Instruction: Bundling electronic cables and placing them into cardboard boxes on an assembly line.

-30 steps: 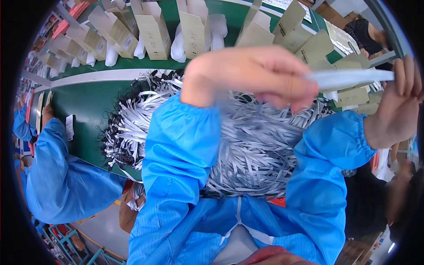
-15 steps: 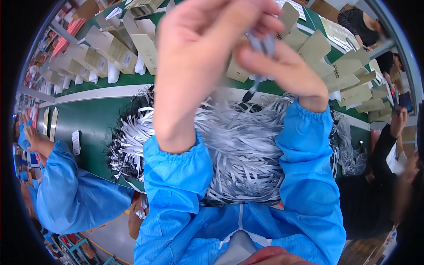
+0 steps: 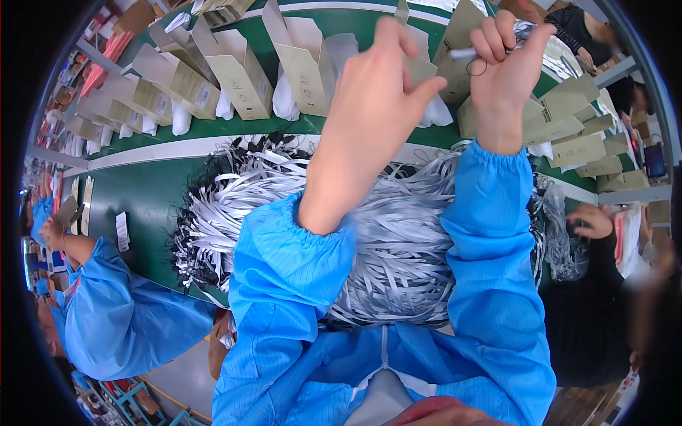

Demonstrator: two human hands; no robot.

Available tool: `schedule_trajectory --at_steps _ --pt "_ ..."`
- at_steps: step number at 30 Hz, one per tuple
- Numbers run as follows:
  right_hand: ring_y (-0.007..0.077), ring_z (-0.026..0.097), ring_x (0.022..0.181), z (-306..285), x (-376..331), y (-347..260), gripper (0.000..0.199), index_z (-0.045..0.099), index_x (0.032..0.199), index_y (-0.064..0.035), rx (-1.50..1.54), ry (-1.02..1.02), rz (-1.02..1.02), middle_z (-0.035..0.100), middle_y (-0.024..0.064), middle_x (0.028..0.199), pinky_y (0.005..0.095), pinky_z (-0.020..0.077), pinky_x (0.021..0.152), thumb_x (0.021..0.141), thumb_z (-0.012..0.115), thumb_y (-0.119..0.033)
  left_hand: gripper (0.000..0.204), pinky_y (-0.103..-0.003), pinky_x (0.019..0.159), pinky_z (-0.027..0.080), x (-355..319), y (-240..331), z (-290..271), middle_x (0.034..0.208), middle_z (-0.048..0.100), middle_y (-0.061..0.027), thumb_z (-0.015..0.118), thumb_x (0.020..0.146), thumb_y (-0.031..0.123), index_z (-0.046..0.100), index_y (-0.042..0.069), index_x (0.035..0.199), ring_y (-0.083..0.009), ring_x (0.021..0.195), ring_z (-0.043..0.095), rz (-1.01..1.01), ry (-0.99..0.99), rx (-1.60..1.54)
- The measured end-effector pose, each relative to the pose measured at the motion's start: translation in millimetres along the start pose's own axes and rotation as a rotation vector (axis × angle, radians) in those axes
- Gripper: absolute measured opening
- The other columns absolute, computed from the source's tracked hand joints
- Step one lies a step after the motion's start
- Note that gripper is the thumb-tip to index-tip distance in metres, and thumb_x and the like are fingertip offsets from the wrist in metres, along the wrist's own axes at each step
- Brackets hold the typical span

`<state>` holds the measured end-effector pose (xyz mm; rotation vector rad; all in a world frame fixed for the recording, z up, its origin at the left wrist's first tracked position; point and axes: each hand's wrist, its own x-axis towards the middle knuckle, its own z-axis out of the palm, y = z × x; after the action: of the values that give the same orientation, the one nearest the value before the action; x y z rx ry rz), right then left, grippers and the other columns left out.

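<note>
My right hand (image 3: 503, 82) is raised at the upper right, its fingers wrapped round a folded grey lanyard (image 3: 523, 30). A thin dark loop hangs below its fingers. To its left my left hand (image 3: 373, 106) is in the air with nothing visible in it, the thumb held apart from the partly bent fingers. Beneath both forearms a wide heap of grey flat-strap lanyards (image 3: 405, 248) with black cord ends spreads over the green table (image 3: 149, 192). Some of the heap is hidden by my sleeves.
Beyond a pale rail stand open beige cartons (image 3: 302, 82), several with white pouches (image 3: 286, 106) beside them. A clear plastic bag (image 3: 566, 248) lies right of the heap. A co-worker in a blue smock (image 3: 135, 312) is at left; a dark-sleeved person (image 3: 593, 305) is at right.
My hands have drawn apart. The right has moved up and right with the lanyard, now bunched in its fist; the left has come away from it, lower and to the right.
</note>
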<state>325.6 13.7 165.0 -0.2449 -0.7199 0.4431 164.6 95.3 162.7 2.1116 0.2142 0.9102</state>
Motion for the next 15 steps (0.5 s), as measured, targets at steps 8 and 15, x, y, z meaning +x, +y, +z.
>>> schedule_trajectory --at_steps 8,15 --pt "0.0134 0.042 0.067 -47 10 43 0.035 0.058 0.102 -0.0033 -0.985 -0.327 -0.113 0.044 -0.0002 0.075 0.0287 0.0394 0.064 0.111 0.042 -0.034 0.038 -0.045 0.072 0.049 3 -15 5 0.1 0.06 -0.0182 0.08 0.081 0.017 0.058 0.003 0.109 -0.0366 0.088 0.061 0.032 0.058 0.113" --pt "0.0109 0.056 0.085 -63 5 21 0.028 0.063 0.101 0.001 -1.203 -0.402 0.255 0.063 0.0043 0.096 0.0258 0.0453 0.075 0.106 0.051 -0.023 0.035 -0.04 0.067 0.05 -15 -52 -13 0.087 0.068 -0.0116 0.08 0.083 0.031 0.068 0.004 0.101 -0.0276 0.076 0.065 -0.124 -0.527 0.302"
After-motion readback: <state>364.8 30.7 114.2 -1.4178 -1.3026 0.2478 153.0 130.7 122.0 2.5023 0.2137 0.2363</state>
